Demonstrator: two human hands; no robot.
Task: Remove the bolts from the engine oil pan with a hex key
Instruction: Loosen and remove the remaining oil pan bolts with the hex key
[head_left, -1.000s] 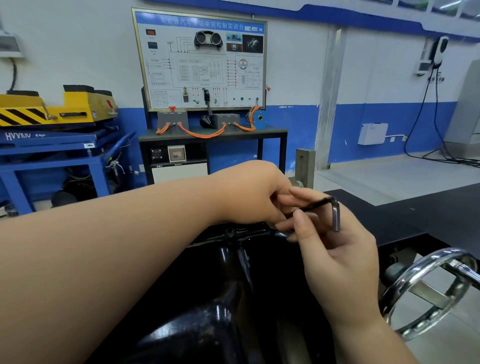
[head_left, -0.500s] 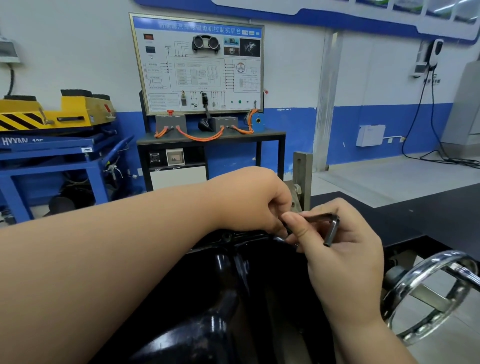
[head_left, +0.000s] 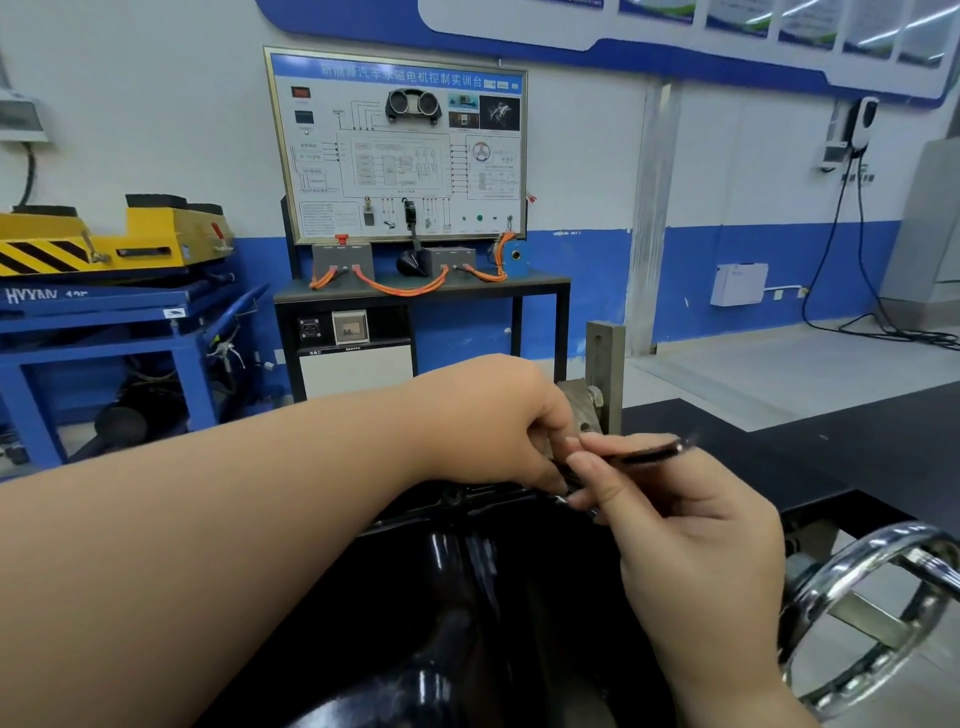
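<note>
The glossy black oil pan (head_left: 457, 597) fills the lower middle of the view. Its far flange runs under both hands. My right hand (head_left: 691, 551) pinches a dark hex key (head_left: 649, 453) between thumb and fingers; the key's long arm lies nearly level and looks blurred. My left hand (head_left: 493, 421) reaches across from the left, its fingers curled down at the pan's far rim and touching the key's inner end. The bolt itself is hidden under my fingers.
A chrome handwheel (head_left: 872, 613) sticks out at the lower right. A grey metal bracket (head_left: 602, 374) of the engine stand rises just behind my hands. Farther back stand a training board on a black table (head_left: 421, 286) and a blue lift cart (head_left: 104, 322).
The hex key has turned: its short arm, which pointed downward earlier, has swung up, so the key now lies nearly level. Both hands stay at the pan's far rim.
</note>
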